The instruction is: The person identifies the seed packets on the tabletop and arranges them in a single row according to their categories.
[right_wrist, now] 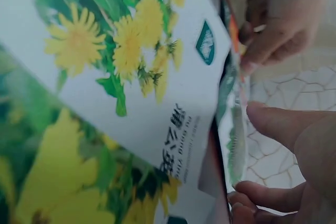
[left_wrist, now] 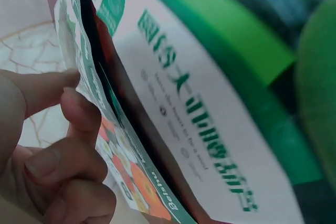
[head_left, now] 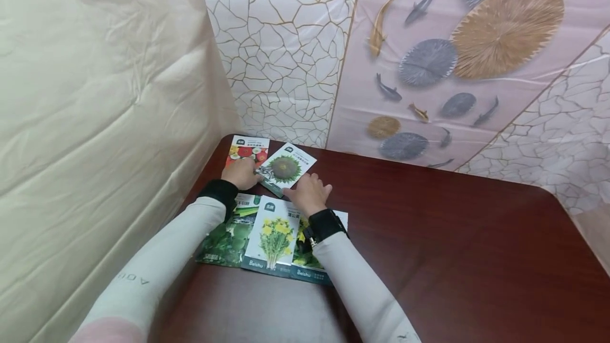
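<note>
A seed packet with a sunflower head (head_left: 284,168) lies aslant at the far left of the table. My left hand (head_left: 241,173) pinches its left corner between thumb and forefinger, the other fingers curled. Part of a packet with red and orange flowers (head_left: 248,152) lies under and behind that hand. My right hand (head_left: 310,193) is at the sunflower packet's lower right, fingers spread. In the right wrist view, its thumb (right_wrist: 265,121) and fingertips come right at the packet's edge.
Nearer me lies a row of packets: a green gourd one (head_left: 229,240), a yellow dandelion one (head_left: 274,234) overlapping it, and another yellow-flowered one (head_left: 305,258) partly under my right wrist. A cream cloth wall (head_left: 119,94) borders the left; a patterned wall covering (head_left: 286,41) stands behind the brown table (head_left: 443,242).
</note>
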`<state>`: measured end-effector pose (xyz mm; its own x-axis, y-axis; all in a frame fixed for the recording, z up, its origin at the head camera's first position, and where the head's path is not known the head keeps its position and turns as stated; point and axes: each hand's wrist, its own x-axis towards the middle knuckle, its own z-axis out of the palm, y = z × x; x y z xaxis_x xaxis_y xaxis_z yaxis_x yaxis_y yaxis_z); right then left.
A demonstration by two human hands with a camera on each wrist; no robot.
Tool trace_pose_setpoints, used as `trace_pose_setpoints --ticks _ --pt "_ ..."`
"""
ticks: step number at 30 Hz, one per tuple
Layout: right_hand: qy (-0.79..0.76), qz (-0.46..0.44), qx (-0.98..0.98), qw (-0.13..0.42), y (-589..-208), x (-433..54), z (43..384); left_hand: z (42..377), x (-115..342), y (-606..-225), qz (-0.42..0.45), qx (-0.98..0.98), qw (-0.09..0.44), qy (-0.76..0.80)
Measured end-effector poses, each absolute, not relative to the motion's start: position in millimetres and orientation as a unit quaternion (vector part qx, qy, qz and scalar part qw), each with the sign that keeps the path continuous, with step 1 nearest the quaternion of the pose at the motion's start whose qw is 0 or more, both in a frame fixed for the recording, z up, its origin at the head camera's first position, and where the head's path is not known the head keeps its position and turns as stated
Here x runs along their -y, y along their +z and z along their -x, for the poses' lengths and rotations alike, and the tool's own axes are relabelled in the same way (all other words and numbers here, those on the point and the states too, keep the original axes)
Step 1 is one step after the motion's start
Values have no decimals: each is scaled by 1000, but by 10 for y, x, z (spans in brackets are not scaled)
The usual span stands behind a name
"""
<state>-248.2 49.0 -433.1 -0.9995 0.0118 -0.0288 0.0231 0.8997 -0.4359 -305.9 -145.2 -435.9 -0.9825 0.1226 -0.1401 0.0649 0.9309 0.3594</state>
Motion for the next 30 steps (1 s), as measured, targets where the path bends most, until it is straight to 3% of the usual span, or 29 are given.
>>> trace_pose_setpoints --ticks 18,30 --pt "-109 -32 -993 33 -4495 -303 2781 3278 1419 -4374 -11 -967 149 208" --pt "-134 -40 -990 24 -4479 -309 2762 3236 1502 -4334 -22 -941 152 301"
